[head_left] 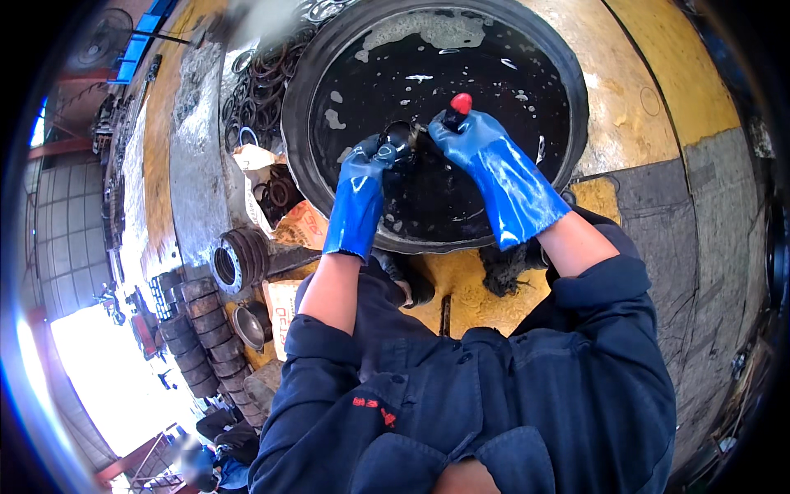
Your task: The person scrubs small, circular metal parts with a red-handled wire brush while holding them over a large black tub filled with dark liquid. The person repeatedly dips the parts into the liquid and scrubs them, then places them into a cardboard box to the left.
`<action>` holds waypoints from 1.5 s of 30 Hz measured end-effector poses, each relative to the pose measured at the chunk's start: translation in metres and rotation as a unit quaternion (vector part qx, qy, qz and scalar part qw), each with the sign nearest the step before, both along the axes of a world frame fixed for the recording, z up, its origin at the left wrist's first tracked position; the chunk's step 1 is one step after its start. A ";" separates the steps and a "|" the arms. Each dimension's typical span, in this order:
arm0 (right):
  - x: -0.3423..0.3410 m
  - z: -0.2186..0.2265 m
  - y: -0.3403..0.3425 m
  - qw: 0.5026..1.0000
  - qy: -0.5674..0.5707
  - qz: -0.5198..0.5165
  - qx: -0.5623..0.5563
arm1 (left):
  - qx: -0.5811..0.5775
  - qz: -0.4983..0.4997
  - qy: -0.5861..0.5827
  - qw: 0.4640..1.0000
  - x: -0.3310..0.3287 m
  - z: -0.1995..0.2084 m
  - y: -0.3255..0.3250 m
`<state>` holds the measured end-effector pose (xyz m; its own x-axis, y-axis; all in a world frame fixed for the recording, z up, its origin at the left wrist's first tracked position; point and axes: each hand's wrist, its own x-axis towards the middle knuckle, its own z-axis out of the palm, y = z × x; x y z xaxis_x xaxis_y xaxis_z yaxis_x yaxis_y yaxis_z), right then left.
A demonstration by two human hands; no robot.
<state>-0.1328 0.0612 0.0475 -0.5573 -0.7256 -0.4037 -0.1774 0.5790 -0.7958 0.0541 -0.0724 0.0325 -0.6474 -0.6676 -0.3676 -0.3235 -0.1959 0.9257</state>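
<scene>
Both my hands wear blue rubber gloves and are over a wide black tub of dark liquid with patches of foam. My left hand grips a wet, dark round part just above the liquid. My right hand is closed around a tool with a red-ended handle. The tool's other end points left against the round part; its shape is too dark to make out. Glove and part hide some of the left fingers.
Many dark rings lie heaped left of the tub, beside an open sack with more rings. Nearer stand a stack of flanged rings, a metal bowl and stacked dark cylinders. A person is at lower left.
</scene>
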 end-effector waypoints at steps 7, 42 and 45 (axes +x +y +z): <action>-0.019 -0.018 0.002 0.993 -0.111 -0.042 -0.004 | -0.053 0.060 0.101 0.992 -0.008 -0.005 -0.002; -0.006 -0.020 -0.004 0.901 0.222 0.151 -0.342 | 0.088 -0.040 0.033 0.995 0.007 0.004 0.005; -0.007 -0.012 0.005 0.936 0.243 0.090 -0.238 | 0.102 0.006 0.015 0.995 0.003 0.008 0.009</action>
<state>-0.1396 0.0660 0.0358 -0.4418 -0.8591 0.2585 -0.6458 0.1045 -0.7563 0.0566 -0.0631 0.0403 -0.6518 -0.5894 -0.4772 -0.2930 -0.3846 0.8753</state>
